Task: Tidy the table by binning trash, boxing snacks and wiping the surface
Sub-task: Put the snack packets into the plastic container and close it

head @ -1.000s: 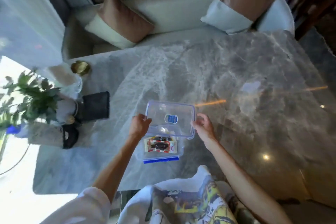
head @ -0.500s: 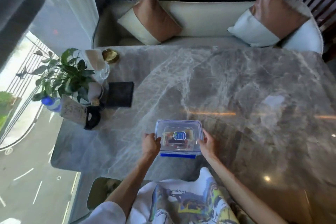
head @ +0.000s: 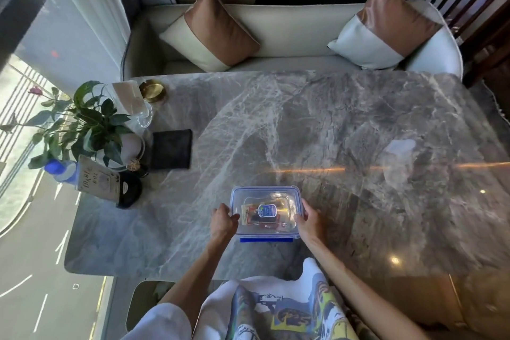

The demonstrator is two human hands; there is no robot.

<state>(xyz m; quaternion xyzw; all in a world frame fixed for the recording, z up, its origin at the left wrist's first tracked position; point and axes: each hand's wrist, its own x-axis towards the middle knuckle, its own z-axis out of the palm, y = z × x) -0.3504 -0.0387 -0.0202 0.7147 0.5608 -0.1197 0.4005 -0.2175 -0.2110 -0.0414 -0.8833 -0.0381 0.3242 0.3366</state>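
A clear plastic snack box point(head: 265, 212) with blue clips stands on the grey marble table point(head: 345, 124), close to the near edge. Its clear lid with a blue label lies flat on top, and snack packets point(head: 249, 215) show through it. My left hand point(head: 222, 219) grips the box's left side. My right hand point(head: 309, 218) grips its right side, fingers on the lid's rim. A blue clip flap point(head: 266, 240) sticks out at the front.
At the table's left end stand a potted plant point(head: 88, 124), a blue-capped bottle point(head: 60, 171), a sign card point(head: 96, 181), a black coaster point(head: 171, 149), a brass dish point(head: 152, 90) and a glass point(head: 143, 116). A cushioned sofa point(head: 289, 36) lies behind the table.
The lid, held tilted above the open box a second ago, has come down flat onto the box. Both hands now sit lower, at the box's sides. The camera has shifted.
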